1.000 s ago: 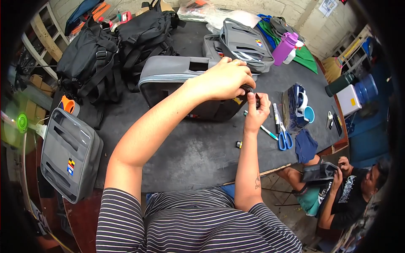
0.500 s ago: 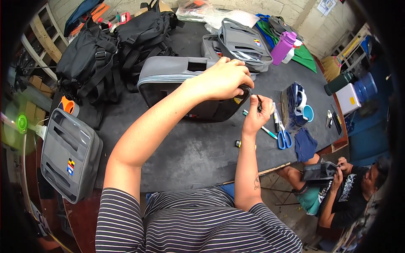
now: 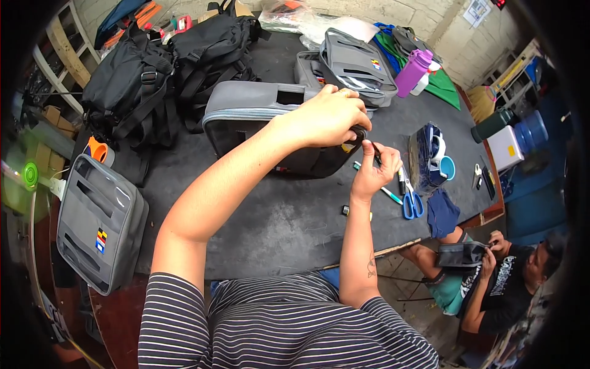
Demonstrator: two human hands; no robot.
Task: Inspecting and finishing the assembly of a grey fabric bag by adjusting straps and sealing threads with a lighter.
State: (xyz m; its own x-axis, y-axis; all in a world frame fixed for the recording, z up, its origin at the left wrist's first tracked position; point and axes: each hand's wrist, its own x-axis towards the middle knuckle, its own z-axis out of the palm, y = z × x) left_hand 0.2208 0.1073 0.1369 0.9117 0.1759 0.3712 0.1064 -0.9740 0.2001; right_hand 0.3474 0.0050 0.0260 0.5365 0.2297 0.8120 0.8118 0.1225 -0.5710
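Note:
A grey zippered bag with a dark see-through front panel stands upright on the black tabletop in front of me. My left hand reaches across its top, fingers curled over the right-hand corner and gripping it beside the zipper's edge. Just right of that corner, my right hand is closed in a pinch on a thin dark strip. Whether this strip is joined to the bag is too small to tell.
Black strapped bags lie at the back left, more grey bags behind. Blue scissors, a marker and a tape holder lie to the right. Another grey bag stands at the left edge. A seated person works at lower right.
My right hand has shifted slightly down, and its fingers have turned a little. My left hand keeps its grip on the bag's corner, with the bag almost unmoved.

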